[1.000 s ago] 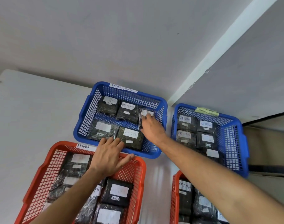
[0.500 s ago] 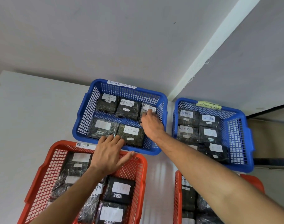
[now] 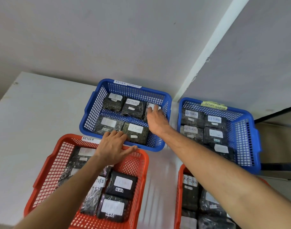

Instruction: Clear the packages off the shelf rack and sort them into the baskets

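A blue basket [image 3: 89,113] labelled "RETURN OVERDUE" holds several black wrapped packages with white labels. My right hand [image 3: 157,121] reaches into its far right corner, and its fingers lie on top of a small package [image 3: 150,105] leaning against the basket wall. My left hand [image 3: 114,146] lies flat with spread fingers across the blue basket's near rim, its thumb over the far rim of a red basket [image 3: 47,164] marked "RETURN". That red basket also holds several labelled packages. The shelf rack is out of view.
A second blue basket [image 3: 247,129] stands to the right and a second red basket [image 3: 178,187] at the lower right, both with several packages. All stand on a white surface [image 3: 33,113] against a grey wall with a white corner strip.
My right hand's fingers have crept slightly further over the corner package. My left hand stays on the rims. The view has shifted a little.
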